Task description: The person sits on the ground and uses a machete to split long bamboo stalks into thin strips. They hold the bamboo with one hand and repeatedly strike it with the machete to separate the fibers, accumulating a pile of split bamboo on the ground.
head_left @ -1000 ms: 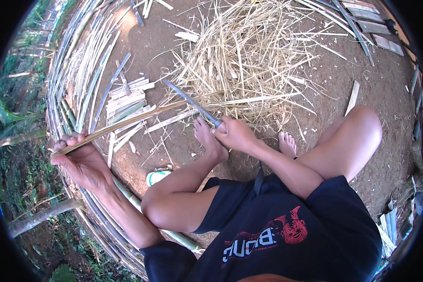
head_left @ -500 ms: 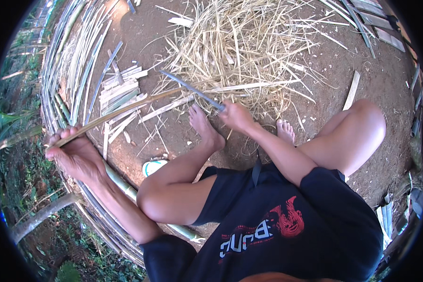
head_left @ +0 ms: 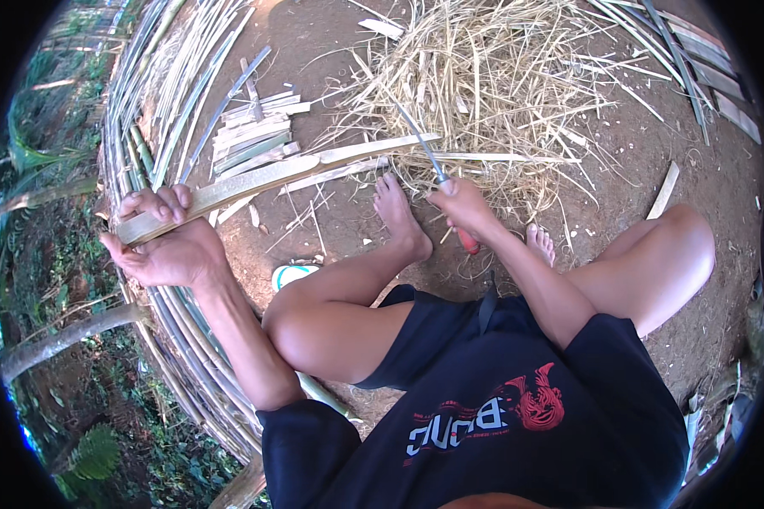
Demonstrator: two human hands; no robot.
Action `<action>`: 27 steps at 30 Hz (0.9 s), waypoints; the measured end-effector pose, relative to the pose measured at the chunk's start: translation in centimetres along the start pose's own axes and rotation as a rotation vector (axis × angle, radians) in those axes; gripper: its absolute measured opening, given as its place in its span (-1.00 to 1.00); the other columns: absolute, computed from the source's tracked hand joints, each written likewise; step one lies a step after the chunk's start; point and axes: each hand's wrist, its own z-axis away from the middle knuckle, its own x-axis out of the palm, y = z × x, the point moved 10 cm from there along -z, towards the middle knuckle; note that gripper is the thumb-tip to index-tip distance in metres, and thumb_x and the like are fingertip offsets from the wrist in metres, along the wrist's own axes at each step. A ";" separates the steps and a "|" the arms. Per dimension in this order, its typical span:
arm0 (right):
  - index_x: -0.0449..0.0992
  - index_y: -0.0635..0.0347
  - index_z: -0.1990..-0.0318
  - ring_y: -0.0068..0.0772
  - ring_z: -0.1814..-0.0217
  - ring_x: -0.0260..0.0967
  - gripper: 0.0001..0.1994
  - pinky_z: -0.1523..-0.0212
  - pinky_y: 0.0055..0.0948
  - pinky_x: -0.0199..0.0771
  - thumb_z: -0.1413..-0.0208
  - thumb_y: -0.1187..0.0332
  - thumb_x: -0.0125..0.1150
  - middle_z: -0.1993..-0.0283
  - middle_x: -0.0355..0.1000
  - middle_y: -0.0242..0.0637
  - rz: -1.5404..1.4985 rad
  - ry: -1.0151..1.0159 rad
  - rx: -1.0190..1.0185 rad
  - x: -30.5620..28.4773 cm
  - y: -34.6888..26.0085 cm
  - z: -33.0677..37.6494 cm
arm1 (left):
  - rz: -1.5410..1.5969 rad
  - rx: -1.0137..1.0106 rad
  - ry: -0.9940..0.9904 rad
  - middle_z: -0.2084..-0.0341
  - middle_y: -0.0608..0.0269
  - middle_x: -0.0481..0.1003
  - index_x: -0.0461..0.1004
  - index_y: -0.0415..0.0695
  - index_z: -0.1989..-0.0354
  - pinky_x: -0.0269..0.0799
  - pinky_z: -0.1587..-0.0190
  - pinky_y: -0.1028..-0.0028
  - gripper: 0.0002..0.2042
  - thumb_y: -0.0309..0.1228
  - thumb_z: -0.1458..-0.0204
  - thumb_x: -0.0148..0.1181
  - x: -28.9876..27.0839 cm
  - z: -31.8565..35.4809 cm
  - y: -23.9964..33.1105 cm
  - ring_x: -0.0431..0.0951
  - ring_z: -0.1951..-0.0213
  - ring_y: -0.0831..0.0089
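Now I see the left hand clamped on the strip, pulled nearer than before, while the right hand grips the knife at its far end.

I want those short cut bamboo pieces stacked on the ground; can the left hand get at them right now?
Probably not yet: the left hand is closed around the long bamboo strip, though the stacked pieces lie unobstructed just beyond.

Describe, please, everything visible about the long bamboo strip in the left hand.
The bamboo strip is long, flat and pale, yellow-green near the left hand, which grips its near end. It lies almost level above the dirt ground, running toward the straw pile. Its far end meets the blade of the knife, held by the right hand.
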 end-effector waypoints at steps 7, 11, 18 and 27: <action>0.45 0.36 0.17 -0.36 0.72 0.32 -0.71 0.58 -0.39 0.31 -0.02 0.33 0.26 0.68 0.36 -0.24 0.231 -0.063 -0.663 4.9 -12.8 9.6 | 0.045 0.062 0.068 0.51 0.27 0.30 0.38 -0.10 0.34 0.18 0.19 0.38 -0.72 -0.14 -0.16 -0.10 2.7 1.6 1.0 0.27 0.39 0.44; 0.45 0.35 0.21 -0.13 0.66 0.41 -0.72 0.57 -0.28 0.34 0.03 0.36 0.29 0.73 0.32 -0.07 0.286 -0.007 -0.816 5.4 -15.0 12.3 | 0.005 0.128 0.048 0.40 0.28 0.32 0.37 -0.09 0.28 0.21 0.07 0.33 -0.77 -0.23 -0.24 -0.15 5.2 3.2 2.2 0.30 0.27 0.41; 0.45 0.29 0.30 0.14 0.39 0.47 -0.80 0.27 -0.10 0.48 0.07 0.37 0.21 0.61 0.40 0.08 0.345 0.015 -0.698 4.3 -13.9 11.4 | -0.099 0.185 0.087 0.14 0.24 0.35 0.36 -0.11 0.17 0.25 -0.12 0.35 -0.68 -0.16 -0.32 -0.27 8.3 6.7 3.4 0.34 -0.05 0.34; 0.42 0.33 0.37 -0.05 0.47 0.50 -0.83 0.43 -0.17 0.36 0.05 0.41 0.22 0.62 0.41 -0.01 0.330 0.036 -0.828 3.8 -15.9 13.7 | -0.234 0.269 0.045 0.01 0.14 0.40 0.38 -0.10 0.03 0.29 -0.18 0.29 -0.63 -0.13 -0.32 -0.32 9.2 8.6 3.6 0.32 -0.16 0.30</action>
